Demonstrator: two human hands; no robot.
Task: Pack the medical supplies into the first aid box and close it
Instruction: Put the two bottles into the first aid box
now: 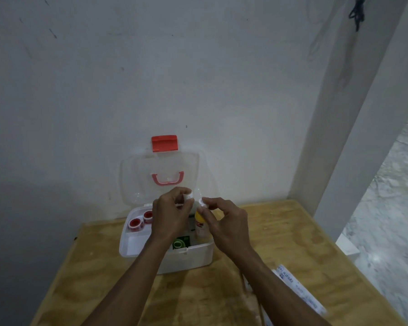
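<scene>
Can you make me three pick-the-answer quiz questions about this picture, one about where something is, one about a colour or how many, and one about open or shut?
1. Where are the red tape rolls?
A. In the back left part of the first aid box
B. On the table beside the box
C. In the right hand

2. How many red tape rolls can you see?
A. One
B. Two
C. Four

3. What is the clear lid doing?
A. It is shut and latched
B. It is lying flat on the table
C. It stands open against the wall

Answers:
1 A, both rolls sit inside the box's back left compartment.
2 B, two red rolls lie side by side.
3 C, the lid is up, with its red latch at the top.
</scene>
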